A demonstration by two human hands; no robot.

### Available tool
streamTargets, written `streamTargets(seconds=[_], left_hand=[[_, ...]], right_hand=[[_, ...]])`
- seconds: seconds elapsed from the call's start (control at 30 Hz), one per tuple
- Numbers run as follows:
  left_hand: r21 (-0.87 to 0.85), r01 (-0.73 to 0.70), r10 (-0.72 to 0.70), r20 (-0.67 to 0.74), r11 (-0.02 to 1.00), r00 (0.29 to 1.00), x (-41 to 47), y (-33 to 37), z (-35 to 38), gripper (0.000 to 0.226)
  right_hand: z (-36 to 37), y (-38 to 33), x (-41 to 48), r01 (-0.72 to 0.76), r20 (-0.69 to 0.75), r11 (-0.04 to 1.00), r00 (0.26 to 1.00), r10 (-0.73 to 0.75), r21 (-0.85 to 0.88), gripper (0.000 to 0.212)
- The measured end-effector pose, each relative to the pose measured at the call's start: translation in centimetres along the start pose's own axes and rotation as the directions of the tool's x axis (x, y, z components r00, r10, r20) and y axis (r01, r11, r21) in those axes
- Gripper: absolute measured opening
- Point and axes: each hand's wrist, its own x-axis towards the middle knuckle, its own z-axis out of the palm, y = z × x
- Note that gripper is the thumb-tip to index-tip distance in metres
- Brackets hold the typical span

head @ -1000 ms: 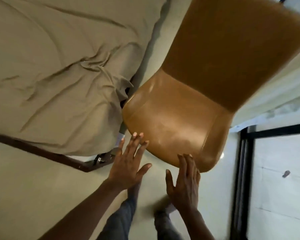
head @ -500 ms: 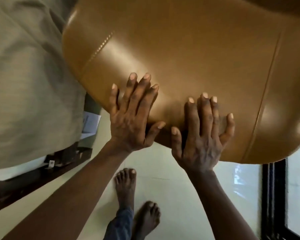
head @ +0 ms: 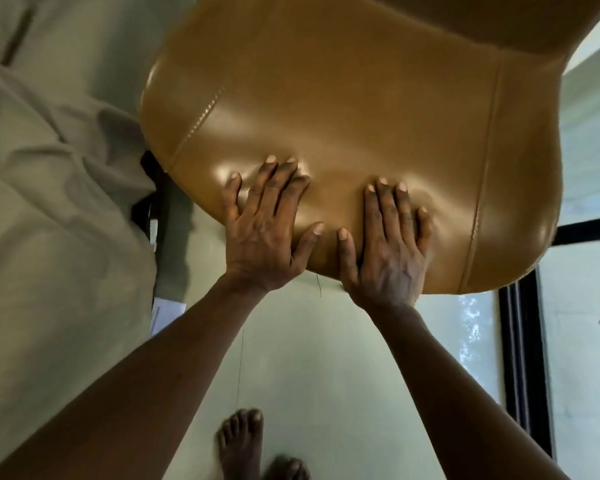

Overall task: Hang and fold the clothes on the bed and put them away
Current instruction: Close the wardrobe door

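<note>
Bare forearms (head: 146, 382), left hand (head: 262, 239), right hand (head: 390, 258) with veined back, short nails (head: 317, 229), bare feet (head: 241, 441).

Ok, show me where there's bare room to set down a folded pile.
The left hand and right hand press flat on the front edge of the chair seat; behind them it is bare up to the backrest. The bed on the left shows only wrinkled sheet. The floor is bare between the forearms. The gap between bed and chair is narrow.

Left hand (head: 264, 233) flat, right hand (head: 388, 252) flat beside it — fingers (head: 383, 202) straight, forearms outstretched
</note>
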Motion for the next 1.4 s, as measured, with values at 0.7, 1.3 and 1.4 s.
streamTargets(seconds=[0.7,1.3,1.4], left_hand=[[0.077,-0.099,0.093,0.077,0.992,0.993,42.6,-10.3,11.4,0.075],[0.038,-0.292,0.25,0.415,0.956,0.875,82.0,-22.0,19.4,0.139],[0.076,-0.585,0.472,0.511,0.808,0.719,88.6,-25.0,20.1,0.13]], right_hand=[[6.7,6.4,44.2,0.009,-0.029,1.0,1.0,-0.009,0.015,0.084],[12.1,12.0,84.8,0.477,0.167,0.878,0.864,-0.475,0.027,0.12],[12.9,15.3,91.2,0.633,0.225,0.772,0.761,-0.609,-0.051,0.111]])
